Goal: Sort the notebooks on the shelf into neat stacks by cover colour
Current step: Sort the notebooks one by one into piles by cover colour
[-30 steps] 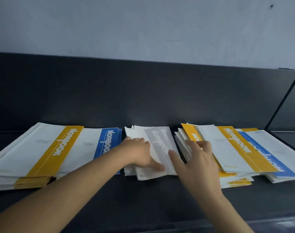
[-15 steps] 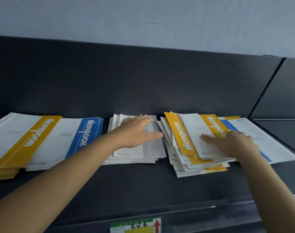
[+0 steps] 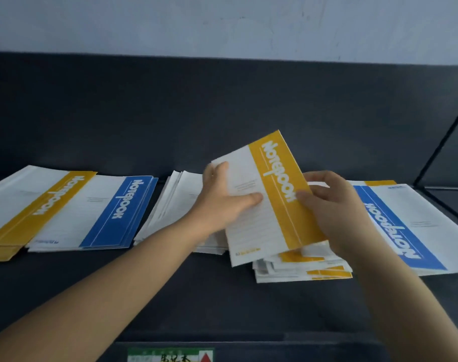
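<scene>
A yellow-banded notebook (image 3: 269, 199) is lifted and tilted above the shelf, held from both sides. My left hand (image 3: 222, 197) grips its left edge, thumb on the cover. My right hand (image 3: 327, 202) grips its right edge. Under it lies a mixed untidy pile (image 3: 301, 270) with yellow covers showing. A grey-white stack (image 3: 175, 205) sits behind my left hand. At the far left lie a yellow stack (image 3: 40, 202) and a blue stack (image 3: 113, 212). A blue-banded notebook (image 3: 395, 226) tops the pile at the right.
The dark shelf (image 3: 170, 291) has a tall dark back panel (image 3: 222, 105) and a divider edge (image 3: 442, 150) at the right. A green label (image 3: 170, 356) is stuck on the shelf's front lip.
My right hand has raised a yellow notebook off the mixed pile. My left hand left the grey-white stack and took hold of that notebook's left edge.
</scene>
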{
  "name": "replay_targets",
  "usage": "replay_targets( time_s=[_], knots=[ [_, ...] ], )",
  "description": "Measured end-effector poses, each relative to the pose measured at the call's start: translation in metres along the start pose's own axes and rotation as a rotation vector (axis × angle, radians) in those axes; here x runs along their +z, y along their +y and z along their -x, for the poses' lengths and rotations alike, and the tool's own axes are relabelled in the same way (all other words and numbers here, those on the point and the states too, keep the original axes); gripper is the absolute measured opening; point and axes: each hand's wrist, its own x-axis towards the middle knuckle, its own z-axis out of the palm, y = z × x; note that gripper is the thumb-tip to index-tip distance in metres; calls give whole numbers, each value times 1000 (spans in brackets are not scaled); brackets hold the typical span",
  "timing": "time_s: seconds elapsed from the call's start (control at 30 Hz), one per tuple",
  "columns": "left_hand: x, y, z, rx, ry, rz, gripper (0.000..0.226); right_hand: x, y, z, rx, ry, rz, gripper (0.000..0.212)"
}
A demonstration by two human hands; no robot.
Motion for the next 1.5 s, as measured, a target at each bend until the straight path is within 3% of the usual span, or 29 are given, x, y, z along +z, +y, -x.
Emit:
replay_targets(
  time_s=[0.07, 0.17, 0.3, 0.6, 0.73, 0.83, 0.9, 1.07, 1.33, 1.5],
  knots=[
    [-17, -10, 0, -25, 72, 112, 78, 18, -2, 3, 33, -57, -199, 19],
    [-53, -23, 1, -85, 124, 243, 58, 52, -3, 8, 29, -115, -323, 28],
    [-103, -52, 3, -72, 143, 180, 29, 102, -15, 14, -79, -179, -238, 40],
    [-258, -115, 8, -13, 222, -126, 27, 238, -87, 45, -222, -425, 39, 36],
    [-317, -136, 5, -136, 119, -409, 70, 307, -106, 54, -218, -466, 205, 28],
    [-339, -154, 6, -276, -14, -649, 89, 346, -114, 60, -174, -504, 397, 51],
    [-350, -164, 5, -402, -61, -784, 103, 364, -120, 63, -95, -535, 366, 63],
    [-372, -185, -1, -466, -210, -647, 107, 388, -126, 65, 7, -508, 145, 63],
    [-373, -186, -1, -517, -146, -622, 92, 400, -119, 66, -89, -479, 165, 56],
    [-358, -180, 3, -444, -28, -768, 136, 370, -124, 70, -247, -393, 253, 55]
  ],
)
